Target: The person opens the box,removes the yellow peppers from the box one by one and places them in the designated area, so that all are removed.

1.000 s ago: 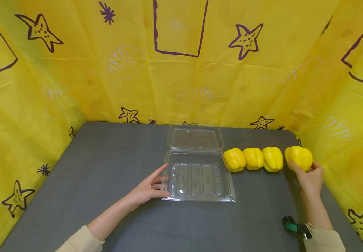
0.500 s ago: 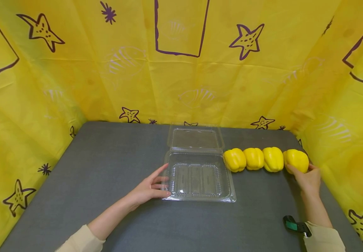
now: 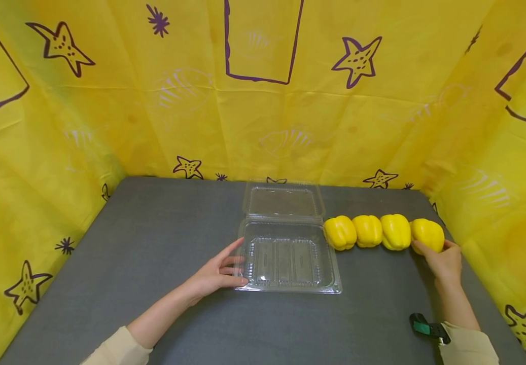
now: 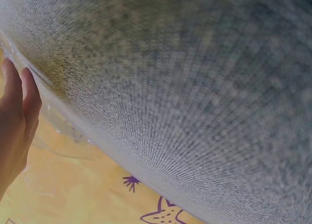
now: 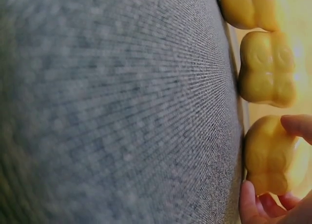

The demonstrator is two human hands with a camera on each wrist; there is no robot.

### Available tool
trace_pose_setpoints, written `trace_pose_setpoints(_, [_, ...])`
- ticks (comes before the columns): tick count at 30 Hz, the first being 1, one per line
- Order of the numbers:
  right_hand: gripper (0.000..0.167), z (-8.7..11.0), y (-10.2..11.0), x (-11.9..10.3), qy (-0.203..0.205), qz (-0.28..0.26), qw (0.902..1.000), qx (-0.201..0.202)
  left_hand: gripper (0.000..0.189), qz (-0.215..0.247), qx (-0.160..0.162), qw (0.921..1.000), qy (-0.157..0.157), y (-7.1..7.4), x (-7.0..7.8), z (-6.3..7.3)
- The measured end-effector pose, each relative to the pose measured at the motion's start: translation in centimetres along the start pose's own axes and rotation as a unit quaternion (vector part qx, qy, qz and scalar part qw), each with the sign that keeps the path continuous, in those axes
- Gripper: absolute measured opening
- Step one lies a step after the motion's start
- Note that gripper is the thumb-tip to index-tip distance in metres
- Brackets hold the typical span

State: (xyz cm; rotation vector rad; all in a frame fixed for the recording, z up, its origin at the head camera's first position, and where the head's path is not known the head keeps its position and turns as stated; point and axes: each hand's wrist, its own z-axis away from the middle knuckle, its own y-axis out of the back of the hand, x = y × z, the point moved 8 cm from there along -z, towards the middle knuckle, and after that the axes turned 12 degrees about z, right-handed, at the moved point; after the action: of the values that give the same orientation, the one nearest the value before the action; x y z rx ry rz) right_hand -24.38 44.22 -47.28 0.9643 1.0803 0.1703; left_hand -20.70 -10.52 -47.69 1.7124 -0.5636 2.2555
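Note:
My left hand rests its fairly straight fingers against the left side of a clear plastic clamshell container, whose lid is folded back. The left wrist view shows this hand only at its edge. On the right, my right hand grips a yellow bell pepper, thumb on the near left and fingers on the right. The right wrist view shows that bell pepper between thumb and fingers, low at the table. Three more yellow bell peppers stand in a row between it and the container.
A grey cloth-covered table lies under everything. Yellow curtains with starfish drawings enclose its back and sides. A black and green strap device sits by the right sleeve. The leftmost bell pepper is right beside the container.
My right hand has brought its bell pepper left and down, to the right end of the row, close beside its neighbour. The left hand and container have stayed put.

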Motion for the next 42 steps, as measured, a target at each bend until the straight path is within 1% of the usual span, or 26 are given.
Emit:
trace_pose_setpoints(5, [0.088, 0.1, -0.1, 0.1, -0.003, 0.002, 0.9999, -0.012, 0.096, 0.002, -0.001, 1.0, -0.001, 0.0, 0.1, 0.1])
trace_pose_setpoints(18, [0.084, 0.2, -0.1, -0.1, 0.006, 0.003, 0.9997, -0.024, 0.096, -0.001, -0.001, 1.0, -0.001, 0.0, 0.1, 0.0])
trace_pose_setpoints(26, [0.089, 0.2, -0.2, 0.3, 0.002, 0.006, 0.9994, -0.033, 0.095, -0.001, 0.0, 1.0, 0.001, 0.0, 0.0, 0.0])
trace_pose_setpoints(32, [0.083, 0.3, 0.0, 0.2, 0.011, 0.007, 0.9997, -0.018, 0.096, 0.0, -0.001, 1.0, 0.0, 0.0, 0.1, -0.1])
trace_pose_setpoints(34, [0.082, 0.4, 0.2, 0.0, 0.016, 0.005, 0.9998, -0.007, 0.096, -0.001, 0.0, 1.0, 0.002, -0.1, 0.1, -0.1])
trace_pose_setpoints(42, [0.085, 1.5, 1.7, -1.0, 0.017, -0.022, 0.9985, 0.048, 0.095, -0.004, -0.005, 1.0, -0.002, -0.2, 0.4, 0.1])
